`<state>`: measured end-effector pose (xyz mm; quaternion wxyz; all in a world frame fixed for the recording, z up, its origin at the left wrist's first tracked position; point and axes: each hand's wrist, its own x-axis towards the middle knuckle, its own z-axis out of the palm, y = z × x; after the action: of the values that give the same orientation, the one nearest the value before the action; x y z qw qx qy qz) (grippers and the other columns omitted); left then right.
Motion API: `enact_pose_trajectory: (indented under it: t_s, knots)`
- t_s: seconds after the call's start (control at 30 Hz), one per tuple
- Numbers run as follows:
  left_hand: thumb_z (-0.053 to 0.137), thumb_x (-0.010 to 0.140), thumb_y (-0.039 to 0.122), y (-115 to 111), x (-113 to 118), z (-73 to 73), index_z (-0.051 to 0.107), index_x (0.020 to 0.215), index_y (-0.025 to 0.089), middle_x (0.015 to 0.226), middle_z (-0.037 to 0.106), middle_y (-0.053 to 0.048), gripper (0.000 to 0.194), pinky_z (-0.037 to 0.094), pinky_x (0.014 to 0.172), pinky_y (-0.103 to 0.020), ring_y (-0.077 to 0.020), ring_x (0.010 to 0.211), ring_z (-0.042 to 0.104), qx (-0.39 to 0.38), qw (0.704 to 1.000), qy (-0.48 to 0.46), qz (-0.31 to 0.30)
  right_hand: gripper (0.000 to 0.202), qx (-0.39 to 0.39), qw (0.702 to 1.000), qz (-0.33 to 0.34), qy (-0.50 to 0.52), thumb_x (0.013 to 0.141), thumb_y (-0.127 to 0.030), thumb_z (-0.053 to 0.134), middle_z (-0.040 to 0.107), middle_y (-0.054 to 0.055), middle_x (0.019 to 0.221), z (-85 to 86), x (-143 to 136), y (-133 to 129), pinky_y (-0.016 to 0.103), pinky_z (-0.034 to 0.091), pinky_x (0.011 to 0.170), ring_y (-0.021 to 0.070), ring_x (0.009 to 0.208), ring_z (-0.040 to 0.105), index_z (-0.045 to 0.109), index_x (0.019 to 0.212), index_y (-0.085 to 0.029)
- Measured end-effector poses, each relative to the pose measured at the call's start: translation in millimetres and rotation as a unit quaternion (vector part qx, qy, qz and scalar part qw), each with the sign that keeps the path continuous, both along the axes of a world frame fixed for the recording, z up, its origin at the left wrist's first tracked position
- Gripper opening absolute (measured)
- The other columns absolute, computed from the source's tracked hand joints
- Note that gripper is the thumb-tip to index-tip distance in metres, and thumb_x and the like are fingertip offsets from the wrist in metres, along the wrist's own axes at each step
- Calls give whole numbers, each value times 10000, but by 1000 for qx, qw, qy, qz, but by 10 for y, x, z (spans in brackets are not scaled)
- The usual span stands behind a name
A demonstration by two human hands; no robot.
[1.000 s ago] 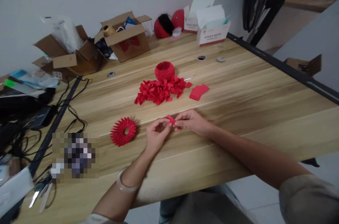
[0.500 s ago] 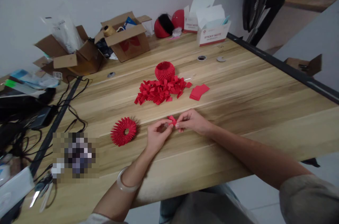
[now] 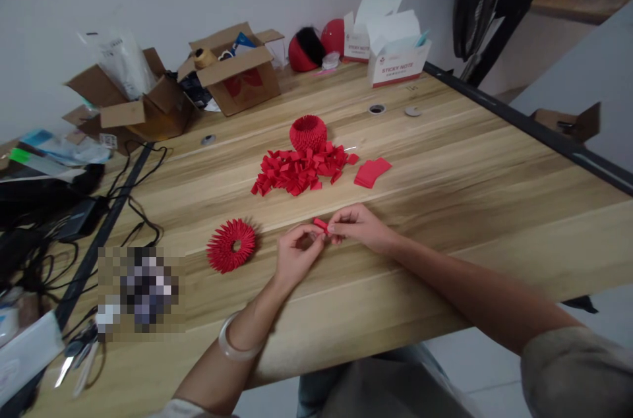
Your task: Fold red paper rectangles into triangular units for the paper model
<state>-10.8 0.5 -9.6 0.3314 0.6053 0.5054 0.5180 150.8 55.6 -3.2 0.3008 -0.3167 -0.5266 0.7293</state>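
Observation:
A small folded piece of red paper (image 3: 320, 224) is pinched between the fingertips of my left hand (image 3: 299, 250) and my right hand (image 3: 357, 228), just above the table. Both hands are closed on it. Left of them lies a flat, spiky red paper ring (image 3: 231, 246) with a hole in its centre. Beyond the hands spreads a heap of small folded red paper pieces (image 3: 297, 171), and behind it stands a round red paper bowl (image 3: 308, 133). Several flat red paper slips (image 3: 372, 172) lie fanned to the right of the heap.
Open cardboard boxes (image 3: 242, 78) and white sticky-note boxes (image 3: 399, 65) line the back of the wooden table (image 3: 475, 207). Black cables (image 3: 141, 207) run along the left edge, with scissors (image 3: 69, 358) at the lower left. A black fan (image 3: 477, 2) stands at the far right.
The red paper looked wider and more spread between my fingers before; now it appears as a narrow folded strip. Both hands have stayed nearly in place.

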Motion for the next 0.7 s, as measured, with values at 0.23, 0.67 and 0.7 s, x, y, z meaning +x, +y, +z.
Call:
enact_pose_trajectory:
  t_s: [0.23, 0.67, 0.7]
  knots:
    - [662, 720, 208, -10, 48, 40, 677, 737, 141, 687, 699, -50, 70, 488, 612, -232, -116, 599, 604, -33, 998, -46, 3, 230, 44, 998, -46, 0, 653, -338, 684, 610, -5, 507, -33, -36, -66, 216, 477, 500, 91, 468, 572, 579, 643, -133]
    - [744, 611, 258, 31, 43, 103, 671, 714, 131, 598, 672, -24, 179, 496, 556, -226, -106, 511, 591, -149, 972, -181, 24, 175, 434, 896, -35, -89, 806, -250, 538, 700, 71, 867, -31, 60, -70, 278, 524, 769, 169, 793, 650, 691, 737, -205]
    - [744, 613, 257, 35, 37, 101, 675, 717, 130, 601, 674, -25, 178, 497, 559, -227, -105, 511, 592, -153, 970, -186, 23, 169, 440, 894, -33, -80, 805, -238, 539, 697, 76, 871, -28, 64, -68, 276, 523, 769, 171, 797, 651, 693, 744, -203]
